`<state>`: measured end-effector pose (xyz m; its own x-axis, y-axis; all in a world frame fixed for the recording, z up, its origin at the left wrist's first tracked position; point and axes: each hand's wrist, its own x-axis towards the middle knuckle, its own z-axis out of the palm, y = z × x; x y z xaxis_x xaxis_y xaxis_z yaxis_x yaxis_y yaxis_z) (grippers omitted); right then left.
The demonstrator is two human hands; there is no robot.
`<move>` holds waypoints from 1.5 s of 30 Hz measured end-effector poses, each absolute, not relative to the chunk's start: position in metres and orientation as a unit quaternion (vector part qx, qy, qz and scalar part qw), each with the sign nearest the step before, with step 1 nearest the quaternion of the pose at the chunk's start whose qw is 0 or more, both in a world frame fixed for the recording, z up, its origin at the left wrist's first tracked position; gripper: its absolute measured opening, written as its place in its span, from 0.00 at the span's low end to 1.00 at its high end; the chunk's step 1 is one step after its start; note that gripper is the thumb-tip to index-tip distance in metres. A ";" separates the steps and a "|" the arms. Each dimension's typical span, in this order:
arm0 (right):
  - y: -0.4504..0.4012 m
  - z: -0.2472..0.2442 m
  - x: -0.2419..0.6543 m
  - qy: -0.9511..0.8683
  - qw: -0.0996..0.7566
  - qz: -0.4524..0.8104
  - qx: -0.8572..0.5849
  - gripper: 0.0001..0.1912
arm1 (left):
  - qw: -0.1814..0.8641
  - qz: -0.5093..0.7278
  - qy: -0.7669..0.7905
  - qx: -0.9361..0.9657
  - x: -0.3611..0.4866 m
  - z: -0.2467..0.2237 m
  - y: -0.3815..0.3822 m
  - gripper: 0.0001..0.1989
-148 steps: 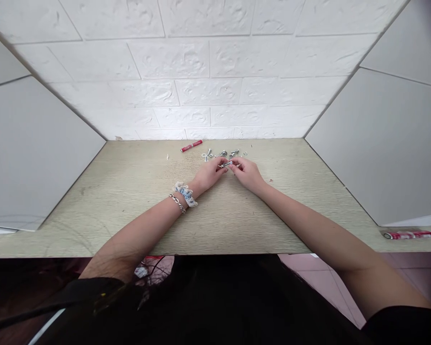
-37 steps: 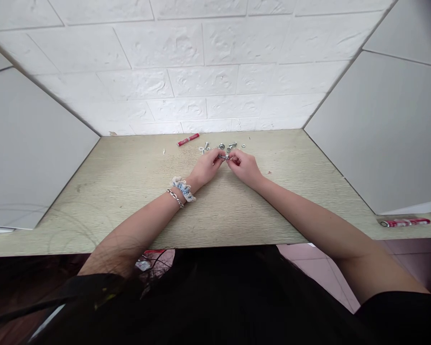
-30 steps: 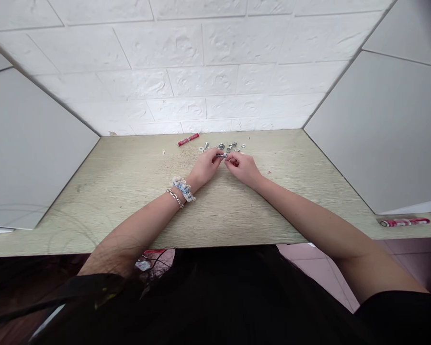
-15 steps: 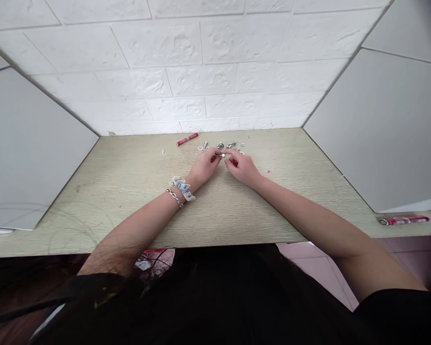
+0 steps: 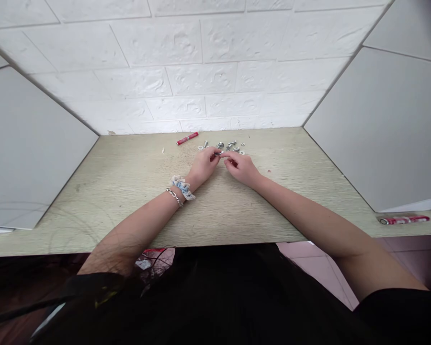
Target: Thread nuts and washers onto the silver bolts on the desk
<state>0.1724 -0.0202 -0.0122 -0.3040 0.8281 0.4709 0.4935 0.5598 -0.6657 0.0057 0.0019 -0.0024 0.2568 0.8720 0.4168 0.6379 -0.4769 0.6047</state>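
Observation:
My left hand (image 5: 204,164) is closed around a small metal bolt (image 5: 217,154), pinched between thumb and fingers above the table. The bolt lies roughly level, its free end pointing right. At that end, the index fingertip of my right hand (image 5: 242,167) touches the metal, while the thumb stays a little below and apart; the other fingers curl inward. Whether a nut sits on the bolt under the fingertip is too small to tell. Just behind both hands lie a loose bolt (image 5: 206,143), a flat washer (image 5: 200,148), a round metal piece (image 5: 220,145) and more bolts (image 5: 232,143).
A small nut (image 5: 243,144) lies right of the hardware. One red tube-shaped stick (image 5: 187,139) rests near the white brick wall (image 5: 201,81); another red stick (image 5: 405,220) lies at the right front edge. Grey panels (image 5: 380,124) flank the wooden table (image 5: 129,172).
My right index fingertip has shifted slightly left and down over the bolt's end, covering more of it. The left hand keeps its hold in the same place.

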 end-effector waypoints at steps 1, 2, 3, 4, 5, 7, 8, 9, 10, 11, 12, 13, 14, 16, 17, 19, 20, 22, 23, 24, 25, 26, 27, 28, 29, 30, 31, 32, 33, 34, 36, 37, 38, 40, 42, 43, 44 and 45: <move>-0.021 -0.012 0.172 -0.779 0.412 0.209 -0.424 0.16 | 0.159 0.366 0.486 0.778 0.006 -0.002 0.001 0.07; -0.021 -0.012 0.173 -0.776 0.412 0.214 -0.427 0.17 | 0.159 0.364 0.486 0.779 0.006 -0.001 0.001 0.07; -0.021 -0.012 0.173 -0.771 0.413 0.218 -0.432 0.18 | 0.159 0.363 0.485 0.779 0.006 -0.001 0.000 0.07; -0.020 -0.012 0.173 -0.766 0.415 0.222 -0.438 0.18 | 0.159 0.363 0.485 0.780 0.007 0.000 -0.001 0.06; -0.019 -0.012 0.173 -0.759 0.417 0.225 -0.446 0.19 | 0.160 0.363 0.484 0.780 0.007 0.001 -0.001 0.06; -0.016 -0.014 0.174 -0.746 0.420 0.228 -0.464 0.18 | 0.166 0.367 0.483 0.777 0.008 0.002 -0.002 0.07; -0.015 -0.014 0.174 -0.741 0.419 0.229 -0.472 0.18 | 0.172 0.368 0.483 0.776 0.008 0.002 -0.002 0.07; -0.014 -0.015 0.174 -0.737 0.417 0.230 -0.479 0.17 | 0.177 0.369 0.484 0.774 0.008 0.002 -0.002 0.07; -0.013 -0.015 0.174 -0.736 0.414 0.229 -0.484 0.16 | 0.182 0.369 0.485 0.771 0.008 0.002 -0.002 0.07; -0.012 -0.015 0.173 -0.737 0.412 0.226 -0.485 0.15 | 0.185 0.368 0.488 0.770 0.008 0.002 -0.002 0.07; -0.012 -0.015 0.173 -0.740 0.411 0.222 -0.484 0.14 | 0.187 0.367 0.490 0.768 0.008 0.002 -0.002 0.07; -0.012 -0.014 0.173 -0.745 0.411 0.219 -0.479 0.13 | 0.189 0.366 0.492 0.767 0.008 0.002 -0.001 0.07; -0.013 -0.014 0.173 -0.750 0.411 0.216 -0.472 0.12 | 0.189 0.365 0.494 0.766 0.008 0.001 -0.001 0.07; -0.015 -0.013 0.172 -0.760 0.413 0.216 -0.453 0.13 | 0.187 0.362 0.500 0.764 0.007 0.000 0.000 0.08; -0.016 -0.013 0.172 -0.765 0.413 0.217 -0.444 0.13 | 0.185 0.360 0.504 0.763 0.007 0.000 0.000 0.08; -0.018 -0.013 0.172 -0.770 0.415 0.221 -0.431 0.14 | 0.182 0.358 0.509 0.761 0.007 0.001 0.000 0.08; -0.019 -0.013 0.172 -0.770 0.417 0.225 -0.427 0.15 | 0.182 0.357 0.509 0.762 0.007 0.001 -0.001 0.08; -0.019 -0.012 0.172 -0.761 0.422 0.238 -0.432 0.17 | 0.184 0.356 0.506 0.764 0.008 0.002 -0.002 0.08; -0.019 -0.011 0.172 -0.752 0.425 0.245 -0.440 0.18 | 0.185 0.356 0.504 0.765 0.008 0.002 -0.002 0.08; -0.019 -0.010 0.172 -0.742 0.427 0.253 -0.451 0.18 | 0.187 0.356 0.501 0.766 0.008 0.003 -0.003 0.08; -0.019 -0.009 0.171 -0.732 0.427 0.261 -0.464 0.18 | 0.189 0.357 0.499 0.767 0.008 0.003 -0.003 0.09; -0.018 -0.008 0.171 -0.722 0.424 0.269 -0.475 0.18 | 0.190 0.358 0.498 0.766 0.008 0.003 -0.003 0.09; -0.017 -0.007 0.171 -0.714 0.422 0.276 -0.486 0.18 | 0.192 0.360 0.497 0.766 0.009 0.003 -0.003 0.10; -0.017 -0.006 0.171 -0.707 0.421 0.282 -0.493 0.17 | 0.194 0.361 0.496 0.766 0.009 0.002 -0.003 0.11; -0.016 -0.006 0.171 -0.702 0.423 0.286 -0.497 0.16 | 0.195 0.360 0.495 0.766 0.009 0.002 -0.003 0.11; -0.015 -0.006 0.171 -0.697 0.428 0.288 -0.498 0.15 | 0.194 0.360 0.493 0.768 0.009 0.001 -0.002 0.12; -0.014 -0.006 0.171 -0.693 0.434 0.288 -0.499 0.14 | 0.192 0.361 0.491 0.770 0.009 0.001 -0.002 0.12; -0.013 -0.006 0.171 -0.689 0.439 0.289 -0.499 0.13 | 0.188 0.360 0.488 0.773 0.008 0.001 -0.002 0.12; -0.012 -0.007 0.171 -0.685 0.442 0.292 -0.500 0.12 | 0.184 0.360 0.484 0.776 0.008 0.000 -0.002 0.12; -0.012 -0.008 0.171 -0.682 0.444 0.298 -0.500 0.12 | 0.180 0.359 0.481 0.779 0.008 0.000 -0.002 0.12; -0.010 -0.009 0.172 -0.673 0.446 0.310 -0.503 0.11 | 0.174 0.357 0.478 0.784 0.007 0.000 -0.002 0.13; -0.010 -0.010 0.172 -0.668 0.449 0.315 -0.503 0.10 | 0.172 0.354 0.478 0.785 0.007 0.000 -0.002 0.14; -0.010 -0.010 0.172 -0.663 0.454 0.321 -0.502 0.10 | 0.171 0.352 0.478 0.786 0.007 0.000 -0.002 0.14; -0.009 -0.011 0.173 -0.653 0.462 0.337 -0.496 0.11 | 0.168 0.349 0.479 0.788 0.006 0.000 -0.001 0.15; -0.008 -0.012 0.174 -0.644 0.468 0.361 -0.486 0.13 | 0.168 0.347 0.479 0.789 0.006 0.000 0.000 0.15; -0.008 -0.012 0.174 -0.640 0.470 0.370 -0.482 0.14 | 0.168 0.345 0.479 0.789 0.006 -0.001 0.000 0.16; -0.007 -0.012 0.175 -0.637 0.473 0.378 -0.477 0.15 | 0.169 0.344 0.480 0.789 0.006 -0.001 0.001 0.16; -0.007 -0.012 0.175 -0.637 0.475 0.383 -0.471 0.16 | 0.170 0.341 0.481 0.789 0.006 -0.001 0.001 0.16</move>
<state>0.1751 -0.0071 -0.0125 -0.1052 0.9640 0.2441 0.2372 0.2627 -0.9352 0.0060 0.0009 -0.0009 0.3037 0.8757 0.3753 0.6433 -0.4791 0.5972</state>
